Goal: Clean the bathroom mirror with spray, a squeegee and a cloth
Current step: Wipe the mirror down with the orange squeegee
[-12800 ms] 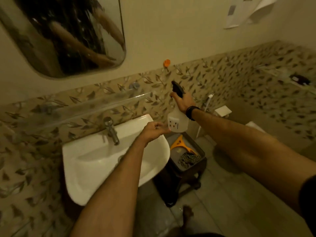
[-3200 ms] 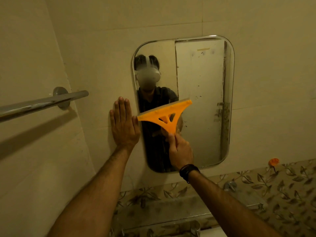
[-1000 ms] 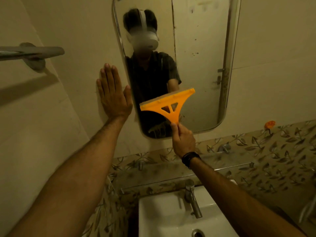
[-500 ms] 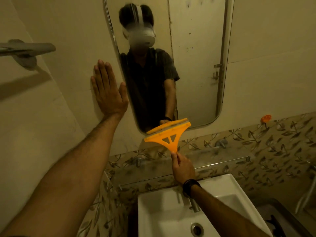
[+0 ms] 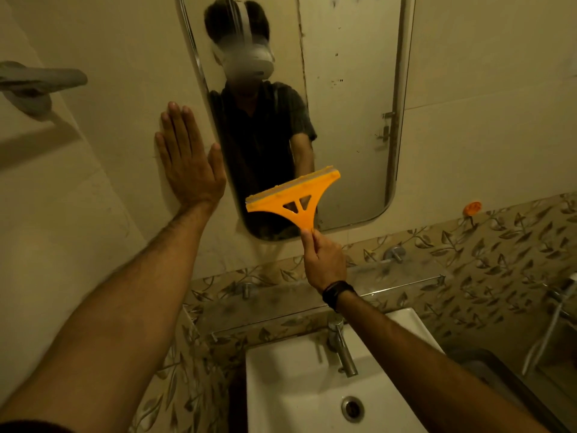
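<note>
The tall rounded mirror (image 5: 349, 120) hangs on the wall ahead, with small specks on its glass. My right hand (image 5: 323, 260) grips the handle of the orange squeegee (image 5: 293, 198), whose blade lies tilted across the mirror's lower part, higher at the right. My left hand (image 5: 187, 160) presses flat against the wall tile just left of the mirror's edge, fingers straight. The spray bottle and the cloth are out of view.
A glass shelf (image 5: 390, 276) runs under the mirror above a white sink (image 5: 281, 385) with a chrome tap (image 5: 342, 351). A towel bar (image 5: 40, 81) juts from the left wall. An orange hook (image 5: 471, 207) sits at the right, a dark tray edge (image 5: 512, 379) below.
Within the last half second my right hand lifted the squeegee from below the mirror's bottom edge back onto its lower glass. My left hand stayed flat on the wall.
</note>
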A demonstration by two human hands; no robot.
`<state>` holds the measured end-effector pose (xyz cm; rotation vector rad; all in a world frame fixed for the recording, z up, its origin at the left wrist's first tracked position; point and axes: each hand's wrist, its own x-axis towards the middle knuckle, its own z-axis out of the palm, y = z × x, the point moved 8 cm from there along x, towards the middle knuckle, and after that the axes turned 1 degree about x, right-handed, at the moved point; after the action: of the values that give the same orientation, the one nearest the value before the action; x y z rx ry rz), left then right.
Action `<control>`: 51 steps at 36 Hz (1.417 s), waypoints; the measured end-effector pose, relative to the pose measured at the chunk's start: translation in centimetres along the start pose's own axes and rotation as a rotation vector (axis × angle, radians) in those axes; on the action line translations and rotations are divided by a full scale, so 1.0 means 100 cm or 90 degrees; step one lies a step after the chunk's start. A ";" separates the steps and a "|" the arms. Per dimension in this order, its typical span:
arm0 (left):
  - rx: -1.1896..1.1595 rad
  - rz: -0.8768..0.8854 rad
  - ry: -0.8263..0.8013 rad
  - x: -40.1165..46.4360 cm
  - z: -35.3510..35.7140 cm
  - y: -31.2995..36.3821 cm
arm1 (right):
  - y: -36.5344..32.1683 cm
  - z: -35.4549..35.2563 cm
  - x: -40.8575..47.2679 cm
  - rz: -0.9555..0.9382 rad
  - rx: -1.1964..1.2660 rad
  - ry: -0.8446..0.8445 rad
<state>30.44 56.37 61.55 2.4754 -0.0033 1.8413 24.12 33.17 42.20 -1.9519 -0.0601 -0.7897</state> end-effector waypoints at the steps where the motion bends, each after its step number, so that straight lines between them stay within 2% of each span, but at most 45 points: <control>1: -0.002 -0.001 -0.001 0.000 0.000 0.000 | 0.006 0.003 -0.006 0.013 0.002 -0.007; 11: -0.010 0.004 -0.018 0.000 -0.001 0.000 | 0.059 0.013 -0.063 0.127 -0.107 -0.107; 15: -0.011 0.009 -0.040 0.000 0.001 -0.001 | 0.053 0.005 -0.063 0.128 -0.099 -0.094; 21: -0.032 0.012 -0.063 0.000 -0.001 0.000 | -0.006 -0.025 -0.018 0.063 0.053 0.030; 25: -0.068 0.006 -0.070 0.000 -0.004 0.002 | -0.054 -0.044 0.024 0.022 0.106 0.059; 30: -0.094 -0.018 -0.041 0.015 -0.013 0.005 | -0.102 -0.063 0.072 -0.002 0.130 0.076; 37: -0.111 -0.042 0.034 0.090 -0.033 0.009 | -0.146 -0.075 0.131 -0.057 0.160 0.106; 42: -0.120 -0.054 0.046 0.136 -0.038 0.004 | -0.187 -0.092 0.167 -0.107 0.180 0.115; 51: -0.096 -0.055 0.088 0.139 -0.034 0.003 | -0.229 -0.105 0.214 -0.157 0.107 0.125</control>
<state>31.21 56.72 75.84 2.2107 -0.0283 1.8958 27.40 30.27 74.99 -1.7191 -0.2454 -1.0999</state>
